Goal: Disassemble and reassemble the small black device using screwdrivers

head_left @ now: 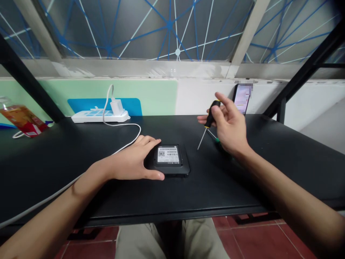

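A flat black box-shaped device (185, 164) lies on the black table, with a white printed label (168, 154) on its upper face. My left hand (134, 158) grips it from the left, thumb along the near edge and fingers at the far edge. Above the table to the right, my right hand (229, 120) holds a screwdriver (214, 111) by its black and yellow handle, its thin shaft slanting down to the left. Beneath that hand is a second screwdriver (217, 140) with a green handle, mostly hidden.
A white power strip (94, 116) with a plugged-in charger (117, 107) stands at the back left. Its white cable (137, 126) runs under my left forearm. A drink bottle (25, 118) is at far left. A phone (241, 98) leans against the wall.
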Demonstrator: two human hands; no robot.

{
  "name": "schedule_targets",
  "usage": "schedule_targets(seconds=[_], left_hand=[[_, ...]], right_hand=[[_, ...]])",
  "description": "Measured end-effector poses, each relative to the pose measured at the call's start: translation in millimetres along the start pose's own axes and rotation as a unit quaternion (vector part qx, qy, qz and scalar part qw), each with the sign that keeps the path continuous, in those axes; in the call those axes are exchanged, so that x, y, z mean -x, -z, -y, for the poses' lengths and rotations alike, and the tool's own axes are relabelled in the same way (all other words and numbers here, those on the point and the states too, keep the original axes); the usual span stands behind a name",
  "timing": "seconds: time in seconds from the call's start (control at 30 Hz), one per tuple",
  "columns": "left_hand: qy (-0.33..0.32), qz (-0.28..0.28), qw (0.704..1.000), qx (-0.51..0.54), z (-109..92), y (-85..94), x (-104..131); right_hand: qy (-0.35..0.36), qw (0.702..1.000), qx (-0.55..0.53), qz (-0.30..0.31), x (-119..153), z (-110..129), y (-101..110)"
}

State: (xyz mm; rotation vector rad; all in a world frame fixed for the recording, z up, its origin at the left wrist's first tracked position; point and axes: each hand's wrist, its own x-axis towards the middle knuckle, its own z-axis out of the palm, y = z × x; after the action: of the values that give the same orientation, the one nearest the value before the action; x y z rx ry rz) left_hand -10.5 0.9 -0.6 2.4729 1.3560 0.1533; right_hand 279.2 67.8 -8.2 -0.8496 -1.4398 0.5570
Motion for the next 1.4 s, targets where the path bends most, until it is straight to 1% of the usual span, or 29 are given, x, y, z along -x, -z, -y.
schedule_targets(seconds=[0.1, 0.2, 0.37, 0.6, 0.93, 1.27, 1.4], left_hand=[[-0.014, 0.004, 1.000, 0.004, -0.9, -1.0, -0.4], [-0.024, 0.007, 1.000, 0.007, -1.7, -2.3, -0.6], [-0.037, 0.004, 0.999, -0.001, 0.2, -4.0, -0.4], [-0.041, -0.001, 0.999, -0.001, 1.0, -4.8, 0.3], [-0.032, 0.007, 0.999, -0.010, 0.0, -4.7, 0.0], [-0.037, -0.002, 0.999, -0.010, -0.9, -4.1, 0.4], [-0.034, 0.001, 0.999, -0.008, -0.9, -4.7, 0.6]], right_hand=[[0.009, 0.995, -0.084, -0.053, -0.5, -0.3, -4.0], [0.000, 0.992, -0.112, -0.061, 1.7, -1.9, -8.7], [-0.012, 0.995, -0.087, -0.040, 6.7, 0.0, -13.2], [-0.005, 0.996, -0.072, -0.043, 7.8, 0.6, -13.5], [0.042, 0.999, -0.005, -0.018, 11.7, 5.8, -14.0], [0.034, 0.999, 0.011, -0.016, 10.6, 5.4, -11.5], [0.024, 1.000, -0.015, -0.008, 10.4, 3.3, -11.3]])
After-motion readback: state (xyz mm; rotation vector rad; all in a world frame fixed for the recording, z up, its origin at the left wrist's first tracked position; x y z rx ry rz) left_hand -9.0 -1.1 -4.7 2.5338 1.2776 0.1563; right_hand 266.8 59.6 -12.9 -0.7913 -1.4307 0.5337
